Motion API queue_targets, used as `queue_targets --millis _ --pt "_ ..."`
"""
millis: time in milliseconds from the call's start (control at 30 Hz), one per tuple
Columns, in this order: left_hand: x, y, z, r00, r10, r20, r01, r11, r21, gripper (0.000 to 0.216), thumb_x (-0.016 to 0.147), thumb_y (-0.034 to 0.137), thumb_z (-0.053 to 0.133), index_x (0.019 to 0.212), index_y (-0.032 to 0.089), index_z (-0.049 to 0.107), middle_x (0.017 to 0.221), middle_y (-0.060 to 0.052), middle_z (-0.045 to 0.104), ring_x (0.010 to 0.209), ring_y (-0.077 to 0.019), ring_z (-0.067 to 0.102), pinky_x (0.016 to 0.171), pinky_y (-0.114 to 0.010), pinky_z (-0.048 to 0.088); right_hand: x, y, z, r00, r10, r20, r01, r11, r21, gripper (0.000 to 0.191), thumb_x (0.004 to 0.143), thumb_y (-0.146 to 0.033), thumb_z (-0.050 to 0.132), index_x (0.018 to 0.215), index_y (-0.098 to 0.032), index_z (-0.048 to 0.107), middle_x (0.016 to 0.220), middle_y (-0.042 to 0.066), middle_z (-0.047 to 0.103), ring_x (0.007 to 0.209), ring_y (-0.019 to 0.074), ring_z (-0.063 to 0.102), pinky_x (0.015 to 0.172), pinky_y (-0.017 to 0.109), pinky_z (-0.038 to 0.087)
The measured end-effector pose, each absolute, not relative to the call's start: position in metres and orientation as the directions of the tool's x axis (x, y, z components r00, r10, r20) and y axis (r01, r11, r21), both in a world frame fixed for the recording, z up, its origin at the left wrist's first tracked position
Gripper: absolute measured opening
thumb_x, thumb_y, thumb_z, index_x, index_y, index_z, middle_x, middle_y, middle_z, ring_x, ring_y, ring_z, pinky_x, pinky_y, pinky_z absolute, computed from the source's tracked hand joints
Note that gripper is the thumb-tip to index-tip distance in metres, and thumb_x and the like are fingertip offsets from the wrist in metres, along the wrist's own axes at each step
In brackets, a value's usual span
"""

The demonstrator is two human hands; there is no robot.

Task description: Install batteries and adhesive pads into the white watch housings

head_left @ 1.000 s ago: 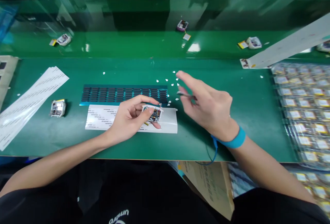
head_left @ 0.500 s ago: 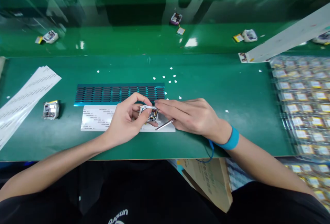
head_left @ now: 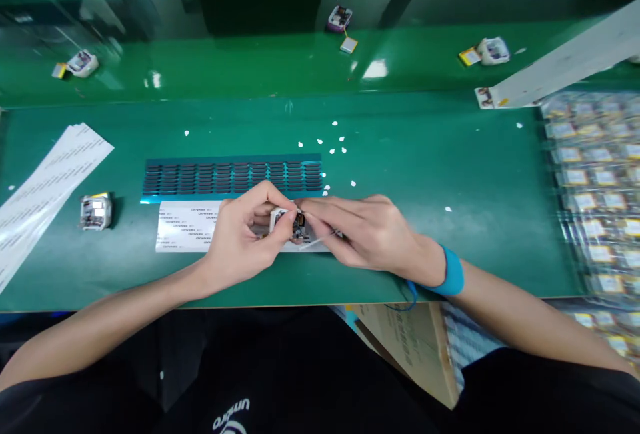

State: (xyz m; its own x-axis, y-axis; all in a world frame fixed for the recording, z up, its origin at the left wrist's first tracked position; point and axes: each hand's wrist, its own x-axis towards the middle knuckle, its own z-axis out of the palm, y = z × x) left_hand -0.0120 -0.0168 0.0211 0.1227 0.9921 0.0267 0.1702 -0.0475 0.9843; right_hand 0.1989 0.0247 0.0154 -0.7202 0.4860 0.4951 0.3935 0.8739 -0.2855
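My left hand (head_left: 245,237) pinches a small white-cased electronic device (head_left: 301,226) between thumb and fingers, its circuit board facing up. From the other side, my right hand (head_left: 375,231) reaches the device, its thumb and index finger closed at the right edge. Slim metal tweezers (head_left: 316,242) lie in that hand, pointing down-left below the device. My fingers hide much of the case and whatever the right fingertips pinch. Under both hands is a printed white adhesive sheet (head_left: 185,227). A blue strip with rows of dark pads (head_left: 225,177) lies just beyond it.
Another opened device (head_left: 96,212) sits at left beside long white sheets (head_left: 55,174). Small white round bits (head_left: 332,151) are scattered mid-table. Several devices with batteries, such as one white unit (head_left: 494,51), lie on the green strip behind. Clear trays of batteries (head_left: 595,201) stand at right.
My right fingers have come in closer over the device's right side, and the tweezers have shifted slightly. The camera view has tilted a little; the table items stay put.
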Motion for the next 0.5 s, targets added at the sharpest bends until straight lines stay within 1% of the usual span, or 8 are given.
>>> queue_targets --millis 33,100,167,233,300,367,433,500 --pt "-0.012 -0.016 0.022 0.131 0.991 0.037 0.167 -0.059 0.984 0.011 0.091 0.019 0.068 0.084 0.02 0.06 0.06 0.004 0.068 0.051 -0.0095 0.064 0.049 -0.018 0.048 0.197 0.025 0.016 -0.683 0.542 0.49 0.376 0.835 -0.401 0.026 0.111 -0.021 0.048 0.111 -0.014 0.074 0.087 0.003 0.079 0.066 0.0122 0.071 0.054 0.023 0.05" --pt "-0.013 -0.015 0.024 0.133 0.989 0.068 0.172 -0.09 0.981 0.01 0.089 0.017 0.068 0.084 0.02 0.06 0.061 0.004 0.068 0.051 -0.0093 0.063 0.049 -0.017 0.047 0.193 0.028 0.017 -0.616 0.651 0.444 0.337 0.727 -0.598 0.024 0.112 -0.026 0.053 0.106 -0.015 0.074 0.066 -0.003 0.068 0.052 0.0084 0.057 0.05 0.022 0.042" --pt "-0.012 -0.015 0.025 0.127 0.987 0.094 0.185 -0.117 0.976 0.011 0.088 0.014 0.067 0.084 0.02 0.059 0.06 0.005 0.066 0.048 -0.0075 0.059 0.047 -0.016 0.045 0.191 0.03 0.018 -0.596 0.729 0.337 0.286 0.585 -0.759 0.023 0.109 -0.032 0.062 0.098 -0.015 0.073 0.059 -0.006 0.058 0.047 0.0068 0.045 0.047 0.023 0.034" --pt "-0.011 -0.016 0.024 0.133 0.986 0.105 0.205 -0.131 0.97 0.012 0.089 0.014 0.069 0.087 0.02 0.059 0.06 0.005 0.066 0.047 -0.0064 0.056 0.047 -0.015 0.043 0.189 0.033 0.019 -0.627 0.757 0.185 0.214 0.396 -0.893 0.026 0.107 -0.038 0.066 0.093 -0.016 0.069 0.061 -0.006 0.057 0.048 0.0067 0.042 0.045 0.023 0.031" --pt "-0.01 -0.017 0.023 0.159 0.982 0.101 0.213 -0.134 0.968 0.011 0.09 0.016 0.07 0.091 0.02 0.06 0.063 0.004 0.069 0.05 -0.0078 0.059 0.05 -0.017 0.047 0.19 0.035 0.019 -0.664 0.745 0.062 0.152 0.216 -0.964 0.029 0.106 -0.042 0.066 0.091 -0.017 0.064 0.065 -0.004 0.06 0.05 0.0076 0.046 0.045 0.022 0.033" --pt "-0.01 -0.018 0.024 0.172 0.98 0.101 0.207 -0.136 0.969 0.011 0.092 0.02 0.071 0.093 0.02 0.06 0.066 0.002 0.071 0.053 -0.0093 0.062 0.053 -0.018 0.051 0.191 0.036 0.018 -0.666 0.746 0.02 0.122 0.134 -0.983 0.03 0.105 -0.043 0.067 0.093 -0.017 0.063 0.066 -0.003 0.061 0.053 0.0088 0.05 0.046 0.022 0.035" --pt "-0.01 -0.017 0.026 0.158 0.983 0.093 0.197 -0.124 0.973 0.012 0.092 0.022 0.073 0.094 0.02 0.061 0.068 0.002 0.073 0.053 -0.0093 0.062 0.053 -0.019 0.05 0.193 0.037 0.019 -0.635 0.77 0.053 0.127 0.172 -0.977 0.029 0.106 -0.042 0.066 0.092 -0.016 0.065 0.068 -0.003 0.061 0.056 0.0096 0.052 0.049 0.023 0.038" --pt "-0.012 -0.014 0.027 0.134 0.989 0.056 0.19 -0.081 0.978 0.012 0.091 0.023 0.075 0.096 0.019 0.065 0.075 0.0 0.076 0.056 -0.0096 0.065 0.054 -0.019 0.051 0.195 0.04 0.02 -0.589 0.798 0.127 0.123 0.243 -0.962 0.032 0.111 -0.04 0.057 0.093 -0.016 0.069 0.071 -0.001 0.064 0.06 0.0107 0.056 0.054 0.025 0.042"
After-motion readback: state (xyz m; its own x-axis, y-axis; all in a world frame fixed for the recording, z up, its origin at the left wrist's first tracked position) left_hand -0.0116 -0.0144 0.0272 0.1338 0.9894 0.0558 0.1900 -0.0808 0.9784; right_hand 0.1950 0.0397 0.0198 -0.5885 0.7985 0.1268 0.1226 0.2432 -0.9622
